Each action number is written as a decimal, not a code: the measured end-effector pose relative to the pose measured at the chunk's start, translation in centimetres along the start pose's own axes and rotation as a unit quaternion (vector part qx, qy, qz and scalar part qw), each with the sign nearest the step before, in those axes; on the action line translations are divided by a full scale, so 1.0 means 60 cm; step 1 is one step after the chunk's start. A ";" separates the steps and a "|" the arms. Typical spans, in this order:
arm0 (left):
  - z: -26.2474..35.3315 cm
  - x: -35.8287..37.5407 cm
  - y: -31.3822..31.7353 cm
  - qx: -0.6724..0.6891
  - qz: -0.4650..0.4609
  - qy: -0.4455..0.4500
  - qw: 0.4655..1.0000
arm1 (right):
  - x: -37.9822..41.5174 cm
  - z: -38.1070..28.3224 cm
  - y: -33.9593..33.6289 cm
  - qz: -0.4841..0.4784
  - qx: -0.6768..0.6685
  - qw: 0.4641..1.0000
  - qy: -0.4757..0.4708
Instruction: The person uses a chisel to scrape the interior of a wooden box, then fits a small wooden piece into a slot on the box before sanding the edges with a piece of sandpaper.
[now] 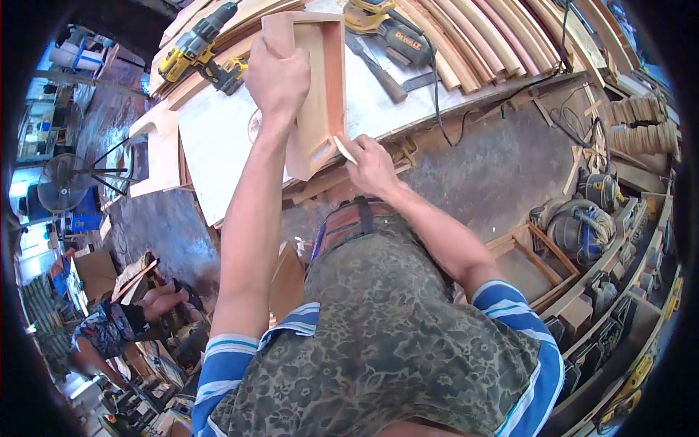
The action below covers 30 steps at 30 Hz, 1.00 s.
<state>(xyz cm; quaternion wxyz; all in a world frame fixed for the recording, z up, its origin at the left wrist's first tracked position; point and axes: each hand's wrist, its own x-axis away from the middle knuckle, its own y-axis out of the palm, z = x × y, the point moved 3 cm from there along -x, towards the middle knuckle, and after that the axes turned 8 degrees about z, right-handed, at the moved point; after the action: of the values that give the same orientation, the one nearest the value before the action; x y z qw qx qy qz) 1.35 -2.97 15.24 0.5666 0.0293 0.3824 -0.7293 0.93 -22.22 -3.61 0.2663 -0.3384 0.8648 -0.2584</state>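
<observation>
An open wooden box (pixel 333 80) like a small drawer, with pale and reddish-brown sides, is tilted up over the near edge of the white-topped workbench (pixel 211 156). My left hand (pixel 278 81) is wrapped round its left side wall near the far end. At the box's near right corner, beside a small slot in the end piece, my right hand (pixel 373 169) pinches a thin pale strip (pixel 344 150) between thumb and fingers. The strip lies right at the box's edge; its material is too small to make out.
A yellow cordless drill (pixel 198 51) lies left of the box. Beyond it are a chisel-like tool (pixel 382 76), a DeWalt sander (pixel 400 40) with a trailing cord, and stacked curved wood strips (pixel 480 36). A fan (pixel 64 182) and a bent-over person (pixel 109 331) are leftward.
</observation>
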 end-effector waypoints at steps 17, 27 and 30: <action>-0.018 -0.038 0.025 -0.040 -0.019 -0.037 0.998 | -0.011 -0.020 -0.035 -0.041 0.051 0.998 0.014; -0.002 -0.034 0.035 -0.033 -0.018 0.003 0.999 | -0.018 -0.034 -0.024 -0.084 0.006 0.994 0.066; -0.003 -0.034 0.032 -0.046 -0.026 -0.007 0.999 | -0.019 -0.021 -0.027 -0.086 0.049 0.994 0.054</action>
<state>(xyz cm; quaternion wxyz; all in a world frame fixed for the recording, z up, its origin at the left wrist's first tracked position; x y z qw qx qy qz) 3.65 -1.33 15.07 0.5506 -0.0120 0.4126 -0.7256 1.54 -22.09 -1.38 0.2125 -0.3836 0.8319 -0.3400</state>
